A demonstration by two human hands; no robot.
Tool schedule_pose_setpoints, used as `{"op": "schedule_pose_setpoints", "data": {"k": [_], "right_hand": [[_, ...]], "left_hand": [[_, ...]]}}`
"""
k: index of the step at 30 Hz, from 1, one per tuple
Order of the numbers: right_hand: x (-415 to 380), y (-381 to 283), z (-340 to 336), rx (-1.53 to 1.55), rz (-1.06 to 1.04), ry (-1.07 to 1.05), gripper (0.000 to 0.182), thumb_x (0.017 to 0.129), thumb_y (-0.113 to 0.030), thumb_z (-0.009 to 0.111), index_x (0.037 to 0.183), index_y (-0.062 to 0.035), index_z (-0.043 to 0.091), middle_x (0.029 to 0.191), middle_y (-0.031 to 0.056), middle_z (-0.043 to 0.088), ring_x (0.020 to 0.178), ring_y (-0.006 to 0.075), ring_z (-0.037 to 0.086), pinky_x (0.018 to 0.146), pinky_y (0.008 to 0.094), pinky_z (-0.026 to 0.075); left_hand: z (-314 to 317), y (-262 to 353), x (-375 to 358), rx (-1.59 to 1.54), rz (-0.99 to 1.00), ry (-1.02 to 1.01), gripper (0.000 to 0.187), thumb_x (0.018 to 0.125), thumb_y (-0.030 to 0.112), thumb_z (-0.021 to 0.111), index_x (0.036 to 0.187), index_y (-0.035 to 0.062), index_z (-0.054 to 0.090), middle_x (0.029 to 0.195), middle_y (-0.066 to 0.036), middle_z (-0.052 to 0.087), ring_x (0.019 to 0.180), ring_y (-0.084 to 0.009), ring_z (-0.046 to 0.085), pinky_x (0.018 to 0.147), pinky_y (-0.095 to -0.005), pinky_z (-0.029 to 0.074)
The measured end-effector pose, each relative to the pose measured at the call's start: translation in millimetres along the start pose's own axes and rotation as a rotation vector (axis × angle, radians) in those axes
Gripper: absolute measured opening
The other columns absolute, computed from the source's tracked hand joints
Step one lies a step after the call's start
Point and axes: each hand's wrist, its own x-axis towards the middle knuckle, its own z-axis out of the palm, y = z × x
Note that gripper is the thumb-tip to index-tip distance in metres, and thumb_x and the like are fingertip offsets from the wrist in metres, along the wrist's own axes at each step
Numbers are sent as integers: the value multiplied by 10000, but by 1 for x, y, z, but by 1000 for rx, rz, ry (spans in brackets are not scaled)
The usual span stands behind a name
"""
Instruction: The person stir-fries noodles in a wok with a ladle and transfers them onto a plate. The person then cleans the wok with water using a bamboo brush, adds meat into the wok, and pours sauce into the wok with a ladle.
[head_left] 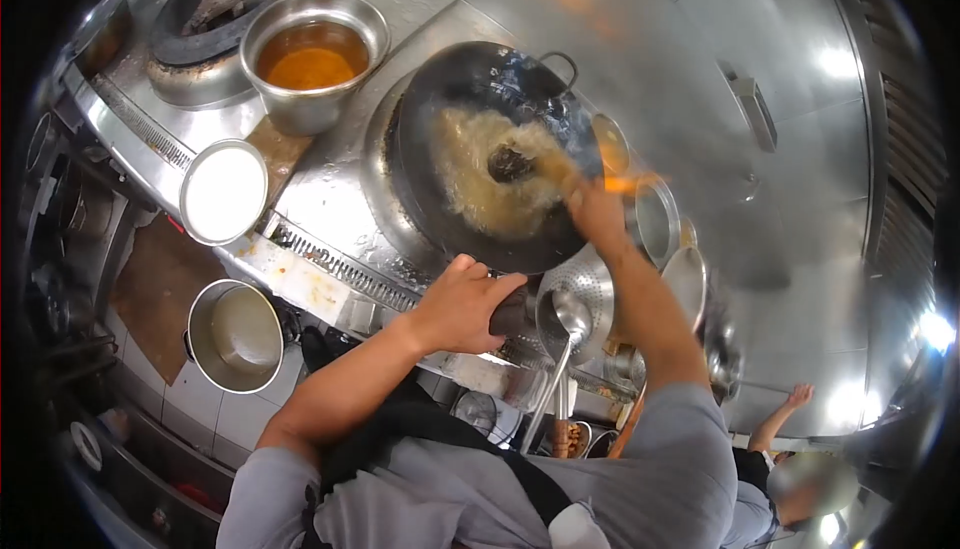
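A large dark wok [425,184] sits on the burner, with bubbling yellowish liquid [480,189] and a dark lump [510,163] in its middle. My left hand [465,307] is at the wok's near edge, fingers wrapped round a dark handle [514,313]. Over the wok's right side, my right hand [590,204] points down into it; its fingers are blurred, and what they hold, if anything, cannot be made out. Below the wok, a metal ladle [571,315] rests in a perforated strainer [590,284].
A metal pot of amber liquid [365,24] and a white-filled bowl [224,192] stand at the left. A pot [240,339] is lower left. Several containers, one a round bowl [655,219], line the wok's right. Another person's arm [775,419] shows lower right.
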Motion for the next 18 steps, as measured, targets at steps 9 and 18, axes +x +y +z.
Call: {"op": "schedule_pose_setpoints", "data": {"k": [9, 18], "right_hand": [[39, -146, -43, 652, 188, 101, 318, 833, -325, 565, 1040, -108, 672, 990, 193, 661, 945, 380, 623, 835, 452, 486], [-102, 44, -73, 564, -206, -353, 440, 783, -204, 734, 1209, -230, 625, 1158, 90, 645, 1055, 265, 619, 961, 374, 458]], "left_hand": [[3, -1, -2, 7, -15, 47, 725, 513, 195, 777, 1179, 70, 521, 860, -125, 568, 842, -298, 535, 833, -389, 367], [0, 7, 4, 0, -49, 32, 693, 536, 202, 764, 1175, 75, 527, 839, -112, 585, 828, -290, 529, 837, -385, 361]]}}
